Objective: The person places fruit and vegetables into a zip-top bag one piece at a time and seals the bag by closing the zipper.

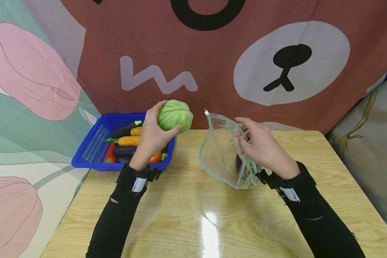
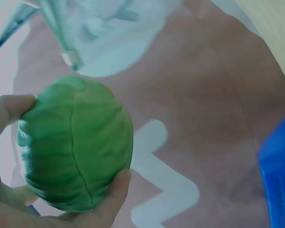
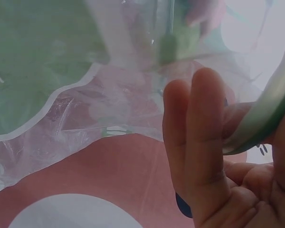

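Observation:
My left hand (image 1: pixel 155 133) holds a round light-green cabbage (image 1: pixel 175 115) above the right side of the blue basket, thumb and fingers curled round it. In the left wrist view the leafy ridges of the cabbage (image 2: pixel 78 147) show between thumb and fingers. To the right, my right hand (image 1: pixel 266 147) pinches the rim of a clear zip bag (image 1: pixel 216 154) with a pale green edge, its mouth spread apart. Something dark purple (image 1: pixel 239 163) shows inside the bag, partly hidden by the plastic and the hand. Two fingers (image 3: pixel 205 128) stand before the plastic in the right wrist view.
The blue basket (image 1: pixel 98 166) stands at the table's back left, holding an orange-yellow vegetable (image 1: pixel 129 141), a red one (image 1: pixel 110 154), and several dark eggplant-like ones. A printed cloth (image 1: pixel 213 57) hangs right behind the wooden table (image 1: pixel 180 215).

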A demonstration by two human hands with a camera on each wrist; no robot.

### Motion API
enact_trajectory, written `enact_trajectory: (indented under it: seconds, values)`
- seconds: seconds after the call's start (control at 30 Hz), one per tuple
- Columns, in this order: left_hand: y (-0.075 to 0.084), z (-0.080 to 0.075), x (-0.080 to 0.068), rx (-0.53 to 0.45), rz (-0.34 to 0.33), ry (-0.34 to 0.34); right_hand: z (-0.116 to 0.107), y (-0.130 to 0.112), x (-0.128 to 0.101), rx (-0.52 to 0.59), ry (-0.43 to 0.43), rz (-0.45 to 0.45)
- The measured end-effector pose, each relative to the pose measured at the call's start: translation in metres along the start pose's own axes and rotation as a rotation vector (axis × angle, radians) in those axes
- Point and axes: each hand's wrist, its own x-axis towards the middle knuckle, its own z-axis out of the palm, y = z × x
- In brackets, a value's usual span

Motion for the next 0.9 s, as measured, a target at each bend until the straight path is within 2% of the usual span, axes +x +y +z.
enact_trajectory:
  seconds: [0.17, 0.3, 0.37, 0.53, 0.63, 0.77, 0.9]
  values:
    - [0.013, 0.0, -0.007, -0.116, 0.049, 0.002, 0.0, 0.0, 0.0, 0.004, -0.002, 0.006]
    - [0.025, 0.001, -0.014, -0.301, 0.087, -0.038, -0.001, -0.001, 0.0, 0.021, -0.013, 0.016]
    - [0.033, 0.004, -0.019, -0.384, 0.112, -0.078, -0.001, -0.001, 0.0, 0.03, -0.016, 0.017]
    - [0.051, 0.019, -0.027, -0.487, 0.164, -0.18, 0.0, -0.002, 0.0, 0.05, -0.005, 0.013]
    - [0.057, 0.029, -0.03, -0.511, 0.192, -0.246, 0.0, -0.002, 0.001, 0.05, 0.018, 0.008]
    - [0.062, 0.037, -0.036, -0.488, 0.242, -0.366, -0.002, -0.003, 0.001, 0.028, 0.048, -0.007]
    - [0.063, 0.04, -0.036, -0.557, 0.237, -0.488, -0.005, -0.003, 0.001, 0.026, 0.053, -0.008]
